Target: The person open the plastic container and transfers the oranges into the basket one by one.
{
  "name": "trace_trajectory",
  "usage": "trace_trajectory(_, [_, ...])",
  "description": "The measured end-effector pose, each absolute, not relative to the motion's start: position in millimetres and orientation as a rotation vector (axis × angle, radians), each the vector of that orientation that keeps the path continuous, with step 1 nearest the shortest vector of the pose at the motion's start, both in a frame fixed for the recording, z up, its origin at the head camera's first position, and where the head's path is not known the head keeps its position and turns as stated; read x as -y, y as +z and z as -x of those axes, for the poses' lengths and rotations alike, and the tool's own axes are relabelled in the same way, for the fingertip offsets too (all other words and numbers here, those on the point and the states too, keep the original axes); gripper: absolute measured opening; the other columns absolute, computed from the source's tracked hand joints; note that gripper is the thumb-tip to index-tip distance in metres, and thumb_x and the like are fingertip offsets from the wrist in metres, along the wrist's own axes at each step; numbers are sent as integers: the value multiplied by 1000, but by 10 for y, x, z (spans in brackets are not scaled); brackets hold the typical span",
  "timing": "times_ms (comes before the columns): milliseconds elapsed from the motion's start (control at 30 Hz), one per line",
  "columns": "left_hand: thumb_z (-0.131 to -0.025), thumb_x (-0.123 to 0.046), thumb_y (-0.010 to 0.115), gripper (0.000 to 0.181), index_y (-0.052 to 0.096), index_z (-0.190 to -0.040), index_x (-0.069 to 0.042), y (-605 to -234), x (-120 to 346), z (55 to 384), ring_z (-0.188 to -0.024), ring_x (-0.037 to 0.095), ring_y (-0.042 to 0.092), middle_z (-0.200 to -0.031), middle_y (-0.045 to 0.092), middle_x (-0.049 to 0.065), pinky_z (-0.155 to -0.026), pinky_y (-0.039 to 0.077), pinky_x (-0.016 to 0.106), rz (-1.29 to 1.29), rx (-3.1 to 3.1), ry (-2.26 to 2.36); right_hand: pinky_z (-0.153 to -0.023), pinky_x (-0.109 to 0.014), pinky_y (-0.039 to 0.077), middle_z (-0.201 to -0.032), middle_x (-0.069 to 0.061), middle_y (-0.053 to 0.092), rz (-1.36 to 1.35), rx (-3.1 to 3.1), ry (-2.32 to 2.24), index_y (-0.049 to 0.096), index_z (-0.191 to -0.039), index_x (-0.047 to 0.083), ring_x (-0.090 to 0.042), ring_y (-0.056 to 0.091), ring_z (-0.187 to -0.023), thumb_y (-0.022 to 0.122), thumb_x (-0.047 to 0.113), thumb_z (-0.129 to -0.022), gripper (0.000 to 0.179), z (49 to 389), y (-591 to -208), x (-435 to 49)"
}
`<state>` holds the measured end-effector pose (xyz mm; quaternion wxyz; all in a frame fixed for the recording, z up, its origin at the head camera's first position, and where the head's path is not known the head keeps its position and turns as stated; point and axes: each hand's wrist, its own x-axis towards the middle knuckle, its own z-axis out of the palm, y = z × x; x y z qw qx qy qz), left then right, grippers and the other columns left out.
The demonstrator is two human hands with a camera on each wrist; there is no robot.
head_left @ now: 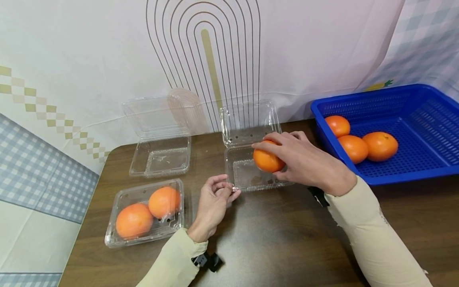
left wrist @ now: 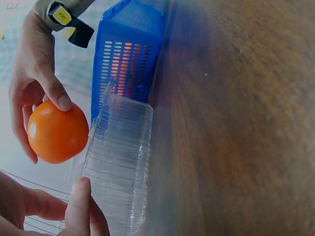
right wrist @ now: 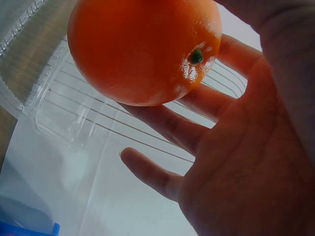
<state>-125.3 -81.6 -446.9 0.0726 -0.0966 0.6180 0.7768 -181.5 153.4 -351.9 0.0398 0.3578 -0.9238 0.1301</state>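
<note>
My right hand (head_left: 305, 159) grips an orange (head_left: 267, 157) with fingers and thumb spread round it, over an open clear plastic clamshell box (head_left: 247, 177) at the middle back of the table. A green stem end shows on this orange (right wrist: 142, 49) in the right wrist view. At the box's front left corner, my left hand (head_left: 214, 203) pinches the rim between thumb and fingers. From the left wrist view, the held orange (left wrist: 58, 132) is above the rim of the box (left wrist: 120, 162). The box's lid (head_left: 249, 123) stands up behind it.
On the right, a blue plastic basket (head_left: 412, 175) holds three oranges (head_left: 380, 146). A second open clamshell (head_left: 161, 159) stands at the back left. In front of it lies a closed clamshell (head_left: 143, 191) with two oranges inside. Patterned cloth (head_left: 107, 52) hangs behind the table.
</note>
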Motion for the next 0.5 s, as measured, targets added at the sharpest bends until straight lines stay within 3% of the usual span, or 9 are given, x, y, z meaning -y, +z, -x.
trace_trajectory(500, [-100, 11, 50, 37, 41, -136, 12, -4475, 819, 1253, -83, 12, 65, -104, 52, 12, -88, 64, 25, 287, -1852, 2333, -95, -50, 43, -136, -2, 59, -1059, 2853, 367, 56, -143, 27, -28, 58, -118, 88, 22, -78, 72, 1790, -3487, -1559])
